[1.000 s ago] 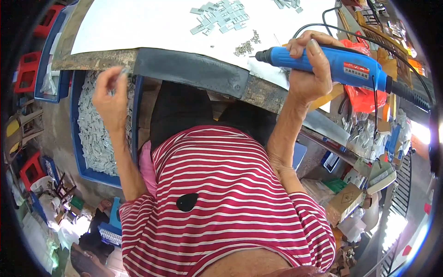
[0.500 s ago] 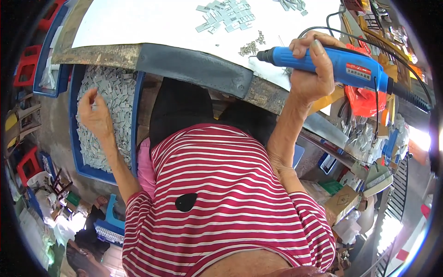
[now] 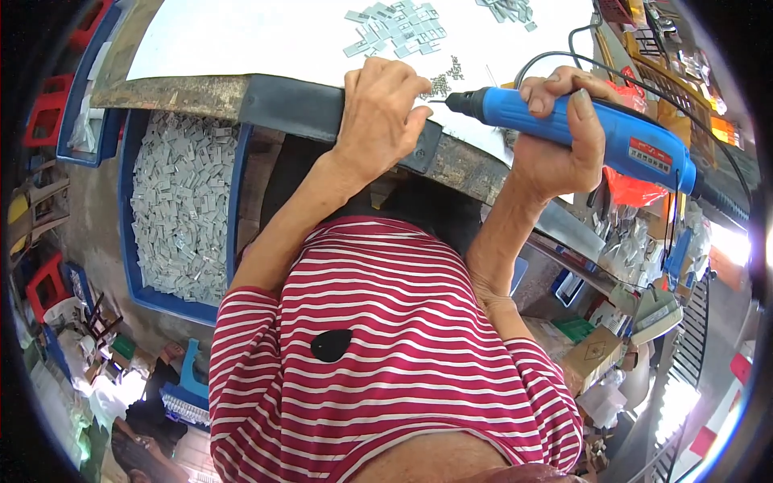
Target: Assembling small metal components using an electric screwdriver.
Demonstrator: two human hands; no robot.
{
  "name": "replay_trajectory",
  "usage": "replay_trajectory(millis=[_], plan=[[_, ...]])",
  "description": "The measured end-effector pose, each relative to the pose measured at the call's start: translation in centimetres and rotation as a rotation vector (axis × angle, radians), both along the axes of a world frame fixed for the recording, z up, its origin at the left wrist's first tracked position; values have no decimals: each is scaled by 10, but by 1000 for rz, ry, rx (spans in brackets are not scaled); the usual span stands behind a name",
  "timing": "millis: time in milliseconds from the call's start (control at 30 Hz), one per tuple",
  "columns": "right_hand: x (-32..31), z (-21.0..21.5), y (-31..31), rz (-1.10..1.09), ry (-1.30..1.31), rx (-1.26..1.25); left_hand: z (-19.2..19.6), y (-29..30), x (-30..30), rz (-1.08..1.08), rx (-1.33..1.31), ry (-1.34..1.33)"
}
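Note:
My right hand (image 3: 568, 121) is wrapped around a blue electric screwdriver (image 3: 592, 133), held level over the table's right part with its dark nose and thin bit pointing left. At the table's front edge is my left hand (image 3: 382, 117), back upward and fingers bent. Its thumb and forefinger stand apart, near the bit's tip, with nothing visible held between them. Just beyond lies a small pile of tiny screws (image 3: 441, 86), partly hidden by the fingers. Farther back, flat grey metal pieces (image 3: 403, 30) lie loosely heaped, with a second group (image 3: 509, 11) to their right.
The white-topped table (image 3: 233, 40) has a worn wooden edge with a dark strip (image 3: 290, 105). A blue bin (image 3: 126, 209) full of small grey pieces stands below left. A black cable (image 3: 555, 55) loops behind the screwdriver. Red stools (image 3: 48, 109) are far left; bags and boxes crowd the right.
My left hand has moved from above the blue bin up and right to the table edge beside the screws. The screwdriver in my right hand has shifted slightly right and down.

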State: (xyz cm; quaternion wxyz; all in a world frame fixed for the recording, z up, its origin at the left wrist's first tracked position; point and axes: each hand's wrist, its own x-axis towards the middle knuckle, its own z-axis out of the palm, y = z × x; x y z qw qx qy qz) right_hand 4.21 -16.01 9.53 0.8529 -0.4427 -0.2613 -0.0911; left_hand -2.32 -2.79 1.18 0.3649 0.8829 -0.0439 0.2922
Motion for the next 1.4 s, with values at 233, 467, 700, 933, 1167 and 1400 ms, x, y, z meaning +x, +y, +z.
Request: replay_trajectory(millis=[233,467,700,933,1167,1400], plan=[[1,-1,-1,24,-15,-8,-8,-4,2,10,-43,30],[0,-1,1,51,14,18,-9,-2,2,6,-51,39],[1,-2,0,23,12,1,-9,0,1,-9,-85,47],[1,-3,1,21,18,1,-11,0,2,-17,-83,48],[1,-4,0,30,19,1,-14,-2,3,-17,-82,19],[1,-5,0,27,30,3,-13,-1,3,-20,-74,40]])
